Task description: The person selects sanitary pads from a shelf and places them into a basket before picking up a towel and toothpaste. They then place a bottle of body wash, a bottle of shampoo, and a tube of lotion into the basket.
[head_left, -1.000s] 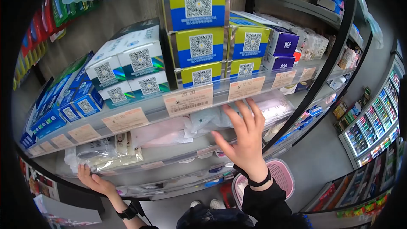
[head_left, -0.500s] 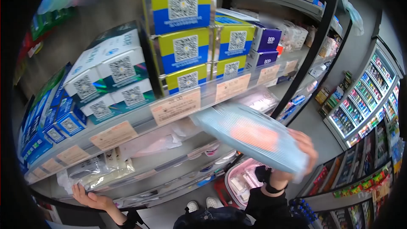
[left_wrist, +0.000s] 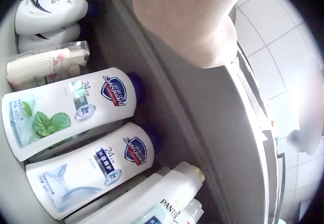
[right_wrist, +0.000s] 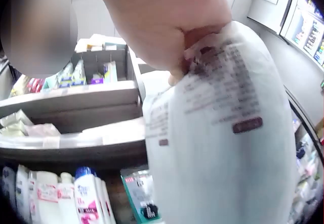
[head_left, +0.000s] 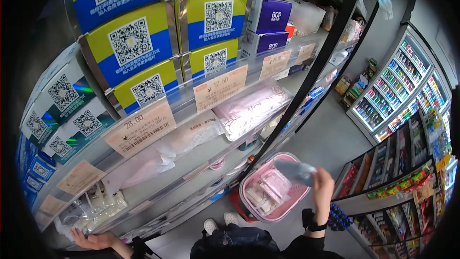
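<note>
My right hand (head_left: 323, 184) pinches a light blue plastic-wrapped soft pack (head_left: 297, 171) by its end, over the pink basket (head_left: 294, 206) in the head view. Up close in the right wrist view, the pack's pale back shows printed text, with the thumb side of the hand at its top. White and pink packs (head_left: 270, 189) lie inside the basket. At lower left, my left hand (head_left: 93, 241) rests at the lower shelf's front edge, beside clear and cream plastic bags (head_left: 103, 206). Its fingers are mostly hidden in the left wrist view.
Boxes with QR codes (head_left: 130, 41) stand stacked on the shelf above, behind price tags (head_left: 220, 86). Wrapped pink packs (head_left: 254, 108) lie on the lower shelf. Bottles (left_wrist: 71, 113) stand beneath. A black shelf post (head_left: 306, 88) rises near the basket; another rack (head_left: 393, 182) is at right.
My right hand has taken the light blue pack off the lower shelf and carried it down and right to the basket. The head view has turned right; the left hand stays at the shelf edge.
</note>
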Motion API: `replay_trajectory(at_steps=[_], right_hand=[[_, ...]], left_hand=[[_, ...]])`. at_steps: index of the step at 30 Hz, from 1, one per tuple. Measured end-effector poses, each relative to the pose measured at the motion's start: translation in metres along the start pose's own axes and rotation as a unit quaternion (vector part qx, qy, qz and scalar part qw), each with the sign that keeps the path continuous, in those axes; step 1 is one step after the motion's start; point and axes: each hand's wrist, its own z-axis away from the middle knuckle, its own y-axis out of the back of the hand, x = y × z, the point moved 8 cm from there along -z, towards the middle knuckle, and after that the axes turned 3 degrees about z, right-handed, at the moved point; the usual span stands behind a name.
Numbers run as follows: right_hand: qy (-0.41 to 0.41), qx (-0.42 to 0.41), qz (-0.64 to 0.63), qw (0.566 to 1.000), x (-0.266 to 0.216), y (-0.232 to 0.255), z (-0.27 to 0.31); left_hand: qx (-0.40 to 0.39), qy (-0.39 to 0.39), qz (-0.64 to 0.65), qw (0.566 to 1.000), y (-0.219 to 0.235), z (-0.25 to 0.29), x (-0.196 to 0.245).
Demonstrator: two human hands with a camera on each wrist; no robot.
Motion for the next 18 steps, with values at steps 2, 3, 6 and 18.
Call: replay_trajectory(at_steps=[2, 3, 6, 18], right_hand=[[-0.034, -0.134, -0.011, 0.99, 0.016, -0.037, 0.014], [-0.059, -0.186, -0.046, 0.98, 0.024, -0.054, 0.021], [-0.026, -0.194, -0.125, 0.973, -0.01, -0.065, 0.017], [0.441, 0.029, -0.339, 0.831, -0.302, 0.001, -0.008]], left_hand=[[0.003, -0.001, -0.004, 1.0, 0.001, 0.001, -0.001], [0.008, 0.003, 0.004, 1.0, 0.001, 0.0, 0.0], [0.001, 0.006, 0.004, 1.0, 0.001, 0.001, 0.0], [-0.044, 0.06, 0.015, 0.997, 0.002, 0.002, -0.002]])
